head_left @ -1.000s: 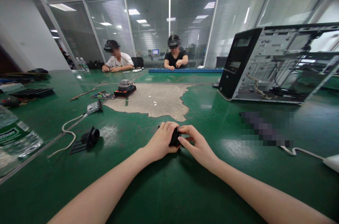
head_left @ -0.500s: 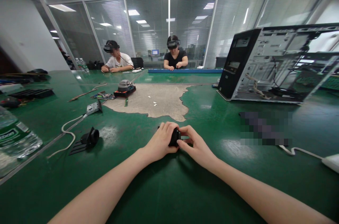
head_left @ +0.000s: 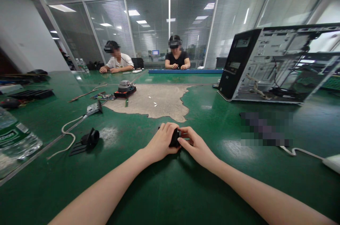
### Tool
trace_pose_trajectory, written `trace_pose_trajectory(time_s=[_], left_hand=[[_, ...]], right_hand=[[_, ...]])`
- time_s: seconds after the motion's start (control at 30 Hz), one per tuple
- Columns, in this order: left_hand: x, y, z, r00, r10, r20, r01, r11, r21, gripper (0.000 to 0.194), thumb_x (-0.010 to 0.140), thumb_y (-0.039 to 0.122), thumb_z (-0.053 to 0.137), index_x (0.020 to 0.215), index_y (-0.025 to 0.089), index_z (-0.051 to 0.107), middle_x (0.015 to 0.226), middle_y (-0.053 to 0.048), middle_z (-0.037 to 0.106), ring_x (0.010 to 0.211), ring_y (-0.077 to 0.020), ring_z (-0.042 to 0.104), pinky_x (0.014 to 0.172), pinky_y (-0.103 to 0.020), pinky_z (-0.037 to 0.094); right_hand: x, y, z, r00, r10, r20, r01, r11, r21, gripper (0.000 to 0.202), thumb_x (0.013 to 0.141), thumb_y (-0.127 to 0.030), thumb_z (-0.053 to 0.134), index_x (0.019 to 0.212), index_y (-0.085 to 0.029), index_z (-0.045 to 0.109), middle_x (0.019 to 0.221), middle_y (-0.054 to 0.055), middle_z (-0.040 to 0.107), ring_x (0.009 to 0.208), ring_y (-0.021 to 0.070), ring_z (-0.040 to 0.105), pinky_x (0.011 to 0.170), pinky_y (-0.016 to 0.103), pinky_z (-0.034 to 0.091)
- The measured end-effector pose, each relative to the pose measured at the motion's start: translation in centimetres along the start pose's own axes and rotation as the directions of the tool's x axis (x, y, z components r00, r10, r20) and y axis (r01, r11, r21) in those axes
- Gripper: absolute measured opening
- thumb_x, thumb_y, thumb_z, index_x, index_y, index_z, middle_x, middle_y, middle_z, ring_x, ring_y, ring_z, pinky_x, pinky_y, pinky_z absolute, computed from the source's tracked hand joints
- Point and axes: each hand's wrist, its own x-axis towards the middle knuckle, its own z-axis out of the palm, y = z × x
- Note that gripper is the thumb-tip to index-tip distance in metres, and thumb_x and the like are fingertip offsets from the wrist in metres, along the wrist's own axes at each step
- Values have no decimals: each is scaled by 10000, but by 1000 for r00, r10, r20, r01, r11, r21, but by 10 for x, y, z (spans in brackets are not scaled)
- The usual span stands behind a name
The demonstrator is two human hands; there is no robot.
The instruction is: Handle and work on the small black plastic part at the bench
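Note:
A small black part (head_left: 174, 139), mostly covered by my fingers, is between my hands just above the green table (head_left: 170, 189). My left hand (head_left: 163, 138) is wrapped over it from the left and top. On the right, my right hand (head_left: 195, 143) pinches the part's right edge between thumb and fingertips. What kind of part it is I cannot make out. To the left lies a black plastic piece (head_left: 91, 137) with a round end and a slotted flat end.
An opened computer case (head_left: 239, 67) stands at the right. A water bottle (head_left: 17, 134) is at the left edge. A cooler (head_left: 125, 88), a small metal bracket (head_left: 94, 108) and a white cable (head_left: 70, 134) lie left of middle. Two people sit across the table.
My right hand's fingers have shifted very slightly at the part's edge. My left hand has stayed in place. Across the table, the person in black has moved their hands.

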Motion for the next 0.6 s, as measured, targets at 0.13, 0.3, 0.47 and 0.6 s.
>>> trace_pose_trajectory(time_s=[0.13,0.3,0.47,0.6], left_hand=[[0,0,-1,1000,13,5,-13,1000,23,580,618,179,626,1114,194,325,1076,-68,443,963,-241,421,808,-388,379],[-1,1,-2,1000,10,-6,-10,1000,0,566,637,199,621,1118,205,323,1072,-71,443,961,-240,421,803,-393,379],[-1,1,-1,1000,-1,-6,1,1000,-11,546,641,204,615,1110,201,336,1065,-73,443,946,-236,423,796,-391,381],[0,1,-1,1000,5,-12,-6,1000,-22,551,638,201,615,1112,210,334,1067,-71,446,953,-239,423,796,-393,379]], right_hand=[[0,0,-1,997,-75,-32,75,997,-27,165,771,-223,483,935,-205,503,955,35,511,906,151,525,728,280,490],[0,2,-1,993,-100,-59,96,994,-60,144,778,-225,474,913,-209,521,955,39,516,918,157,522,723,279,490],[0,1,-1,999,-12,-30,12,1000,3,246,778,-224,469,1023,-211,471,1020,52,506,925,154,534,746,302,499],[1,-1,-1,1000,16,-6,-15,1000,19,228,773,-231,472,1000,-211,480,989,44,513,896,148,539,729,292,508]])
